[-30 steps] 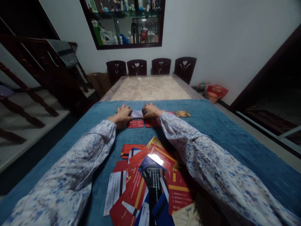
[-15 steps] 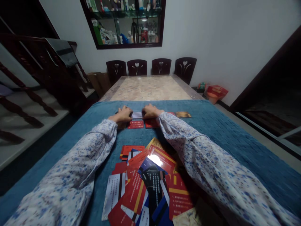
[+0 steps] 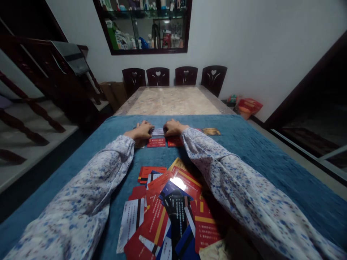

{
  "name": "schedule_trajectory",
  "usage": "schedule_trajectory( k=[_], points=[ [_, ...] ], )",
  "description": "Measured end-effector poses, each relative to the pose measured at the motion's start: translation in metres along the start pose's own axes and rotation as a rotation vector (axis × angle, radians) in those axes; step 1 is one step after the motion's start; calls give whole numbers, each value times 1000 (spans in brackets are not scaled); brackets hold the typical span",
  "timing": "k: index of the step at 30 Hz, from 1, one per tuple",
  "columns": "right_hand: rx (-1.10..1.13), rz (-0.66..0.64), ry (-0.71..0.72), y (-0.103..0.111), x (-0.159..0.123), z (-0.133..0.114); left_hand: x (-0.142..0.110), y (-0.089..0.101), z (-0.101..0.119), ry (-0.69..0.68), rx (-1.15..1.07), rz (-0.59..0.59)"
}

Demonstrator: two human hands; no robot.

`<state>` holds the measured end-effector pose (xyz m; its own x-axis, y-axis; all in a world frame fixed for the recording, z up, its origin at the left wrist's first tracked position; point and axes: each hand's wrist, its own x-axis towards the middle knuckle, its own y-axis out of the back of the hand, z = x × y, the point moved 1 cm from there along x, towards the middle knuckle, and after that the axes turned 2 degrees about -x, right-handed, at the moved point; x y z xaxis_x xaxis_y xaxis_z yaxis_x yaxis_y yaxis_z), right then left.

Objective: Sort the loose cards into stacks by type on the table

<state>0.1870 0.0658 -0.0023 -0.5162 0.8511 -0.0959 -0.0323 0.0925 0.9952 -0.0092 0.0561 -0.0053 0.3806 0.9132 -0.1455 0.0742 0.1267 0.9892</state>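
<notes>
A white card is flanked by the left hand and right hand, fingers curled; whether it is gripped cannot be told

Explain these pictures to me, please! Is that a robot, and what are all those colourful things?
No robot here, just a person's bare left hand and right hand. Every picture comes from a camera on the person's head, so you look along their flowery sleeves. A blue cloth covers the near part of the table. On it lie a messy card pile and, farther off, neater cards, including a gold-coloured card. The hands are at either end of a pale card; I can't tell whether they grip it.
</notes>
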Motion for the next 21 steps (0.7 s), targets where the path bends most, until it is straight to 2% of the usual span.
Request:
schedule_trajectory(
  k=[8, 21],
  points=[
    [18, 13, -20, -1, 4, -2, 4, 1, 1, -51, 48, -14],
    [-31, 15, 1, 2, 2, -4, 2, -4, 5, -27, 38, 35]
  ],
)
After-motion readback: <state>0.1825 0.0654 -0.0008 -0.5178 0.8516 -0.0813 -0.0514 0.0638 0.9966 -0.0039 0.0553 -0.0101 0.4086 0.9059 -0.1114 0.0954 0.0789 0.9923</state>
